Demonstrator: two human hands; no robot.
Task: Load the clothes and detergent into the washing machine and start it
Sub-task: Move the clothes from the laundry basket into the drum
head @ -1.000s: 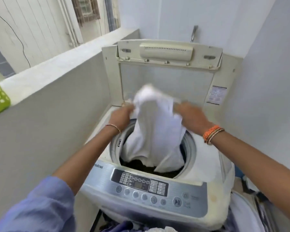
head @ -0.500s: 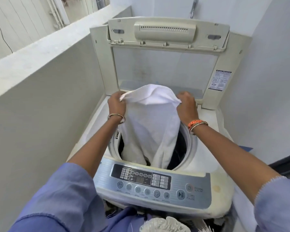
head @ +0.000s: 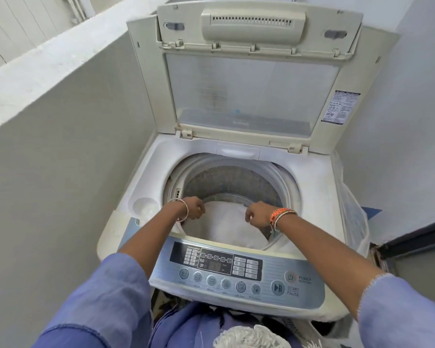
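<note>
Head view, left to right. Left hand (head: 192, 208), at 9 o'clock inside the washing machine (head: 146, 172) drum: fingers curled at the edge of the white garment (head: 226, 228); grip or mere touch, cannot tell. Garment lying low in the drum, likely soft, light, limp; best gathered by bunched folds. Right hand (head: 258, 214), at 3 o'clock: fingers curled likewise on the cloth's edge, grip unclear.

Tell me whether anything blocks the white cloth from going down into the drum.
Nothing visible does. The lid stands raised at the back, the drum mouth is open, and the white cloth already lies inside, between the left hand and right hand.
</note>
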